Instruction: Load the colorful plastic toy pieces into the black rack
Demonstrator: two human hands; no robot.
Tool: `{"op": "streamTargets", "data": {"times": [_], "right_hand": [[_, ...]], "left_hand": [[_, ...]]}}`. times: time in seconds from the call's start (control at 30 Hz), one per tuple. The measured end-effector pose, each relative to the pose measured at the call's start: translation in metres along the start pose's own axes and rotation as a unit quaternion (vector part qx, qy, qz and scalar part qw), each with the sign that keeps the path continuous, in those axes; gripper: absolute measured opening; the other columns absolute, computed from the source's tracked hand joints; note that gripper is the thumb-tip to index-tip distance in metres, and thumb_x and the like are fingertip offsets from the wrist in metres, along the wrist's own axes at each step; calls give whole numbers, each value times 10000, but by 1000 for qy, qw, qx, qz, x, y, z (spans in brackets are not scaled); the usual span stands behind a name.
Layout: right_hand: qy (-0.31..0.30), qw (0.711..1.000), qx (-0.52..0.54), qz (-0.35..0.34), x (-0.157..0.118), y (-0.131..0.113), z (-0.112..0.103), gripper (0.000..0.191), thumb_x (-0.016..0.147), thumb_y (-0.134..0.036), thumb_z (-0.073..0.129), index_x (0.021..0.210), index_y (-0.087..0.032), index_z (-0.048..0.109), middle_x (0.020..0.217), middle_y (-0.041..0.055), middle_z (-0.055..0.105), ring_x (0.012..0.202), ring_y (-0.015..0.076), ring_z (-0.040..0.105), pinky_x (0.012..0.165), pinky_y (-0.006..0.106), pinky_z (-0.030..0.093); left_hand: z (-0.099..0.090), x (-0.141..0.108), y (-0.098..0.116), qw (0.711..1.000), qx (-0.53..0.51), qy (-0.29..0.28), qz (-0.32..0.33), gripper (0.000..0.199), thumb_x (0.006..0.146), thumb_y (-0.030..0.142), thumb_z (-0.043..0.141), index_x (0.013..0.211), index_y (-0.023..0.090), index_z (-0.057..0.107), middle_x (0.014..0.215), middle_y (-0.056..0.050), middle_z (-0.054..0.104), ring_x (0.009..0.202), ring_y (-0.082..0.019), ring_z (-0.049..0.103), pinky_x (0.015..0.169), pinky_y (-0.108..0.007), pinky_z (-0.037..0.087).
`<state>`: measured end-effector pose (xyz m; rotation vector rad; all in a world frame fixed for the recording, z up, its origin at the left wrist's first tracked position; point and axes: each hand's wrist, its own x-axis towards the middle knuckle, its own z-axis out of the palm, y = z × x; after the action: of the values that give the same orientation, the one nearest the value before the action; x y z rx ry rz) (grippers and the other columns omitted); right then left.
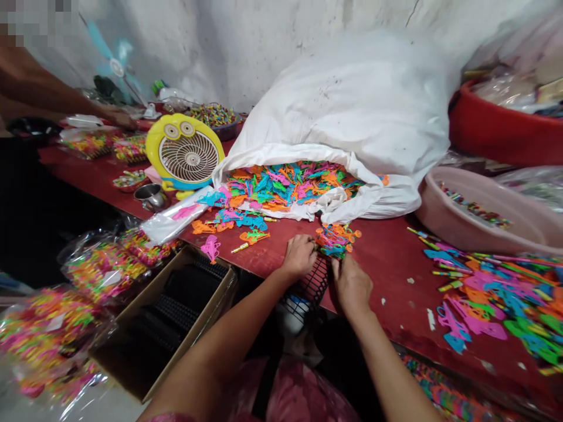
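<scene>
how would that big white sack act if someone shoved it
The white sack would probably sag and fold, since its covering looks soft and creased. Its bulging bulk suggests it may be heavy. Plastic pieces might spill, since its front gapes open.

Over toward the wall, a sack lies across the back of the worktop, plastic pieces in its mouth. A fan stands just left of it, a cup before the fan. Right of the sack sits a basin, with a heap in front. Between the left hand and right hand, a rack juts past the front edge. Off that edge, farther left, stands a carton, bags left of it.
</scene>
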<state>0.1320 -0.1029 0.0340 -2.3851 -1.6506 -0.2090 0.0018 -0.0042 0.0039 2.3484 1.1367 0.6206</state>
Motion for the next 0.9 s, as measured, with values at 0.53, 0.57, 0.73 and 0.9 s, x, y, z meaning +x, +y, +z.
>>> {"op": "streamTargets", "data": {"times": [0.53, 0.57, 0.73, 0.9], "right_hand": [[21, 977, 207, -35, -13, 31, 21, 122, 947, -263, 472, 886, -194, 552, 836, 49, 643, 738, 195, 575, 632, 292, 326], [33, 977, 207, -38, -14, 32, 23, 130, 949, -257, 466, 879, -193, 554, 829, 51, 638, 750, 197, 575, 647, 295, 337], [85, 980, 178, -41, -21, 26, 31, 154, 953, -221, 465, 868, -184, 588, 826, 63, 621, 782, 203, 566, 705, 309, 360], [115, 982, 141, -43, -24, 18, 30, 174, 942, -189, 476, 811, -182, 590, 787, 58, 594, 743, 202, 533, 696, 316, 349]], "left_hand": [[-66, 13, 82, 971, 105, 90, 197, 460, 926, 460, 568, 1319, 222, 550, 1381, -112, 552, 1305, -273, 461, 1133, -521, 264], [-63, 17, 82, 970, 121, 83, 196, 439, 942, 437, 548, 1325, 221, 545, 1375, -105, 564, 1300, -269, 468, 1134, -527, 256], [-52, 23, 76, 964, 162, 87, 193, 337, 968, 340, 513, 1265, 207, 602, 1252, -78, 656, 1223, -261, 529, 1080, -490, 330], [-50, 24, 75, 960, 171, 82, 206, 380, 971, 319, 507, 1313, 173, 580, 1143, -89, 699, 1177, -263, 551, 1011, -437, 410]]}}
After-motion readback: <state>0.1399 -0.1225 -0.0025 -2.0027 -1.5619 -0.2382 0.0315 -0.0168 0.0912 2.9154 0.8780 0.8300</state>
